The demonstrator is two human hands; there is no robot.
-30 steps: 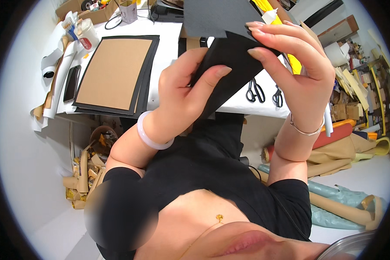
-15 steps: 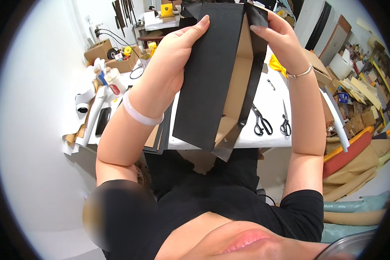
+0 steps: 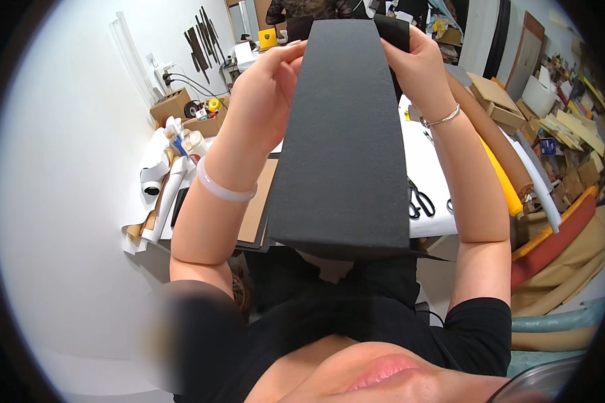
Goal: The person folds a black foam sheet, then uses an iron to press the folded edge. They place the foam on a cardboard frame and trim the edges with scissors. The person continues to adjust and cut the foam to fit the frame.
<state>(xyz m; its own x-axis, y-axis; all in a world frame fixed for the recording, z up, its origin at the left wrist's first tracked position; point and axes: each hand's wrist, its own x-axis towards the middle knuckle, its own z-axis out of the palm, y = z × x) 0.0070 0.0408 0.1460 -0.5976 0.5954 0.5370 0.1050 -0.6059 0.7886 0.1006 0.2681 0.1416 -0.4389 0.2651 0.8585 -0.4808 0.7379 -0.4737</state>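
Note:
A long black-covered box [image 3: 343, 134] is held up in front of me above the table, its broad matte side facing me. Black flaps of the covering stick out at its far end on both sides. My left hand [image 3: 272, 80] grips the far left part of the box, its fingers partly hidden behind it. At the far right corner, my right hand [image 3: 420, 67] pinches the black flap [image 3: 393, 32] between thumb and fingers. Black-handled scissors [image 3: 420, 201] lie on the white table [image 3: 433, 225] just right of the box. The box's inside is hidden.
Brown and black boards [image 3: 257, 211] lie left of the box, with a phone [image 3: 179, 207] and white rolls [image 3: 168, 191] beyond. A brown roll [image 3: 494, 148] and yellow roll [image 3: 507, 188] lie right of my forearm. Another person [image 3: 309, 9] is at the far end.
The box has turned so its open side, which showed a tan lining, no longer shows and a full black side faces me. Both hands still hold its far end.

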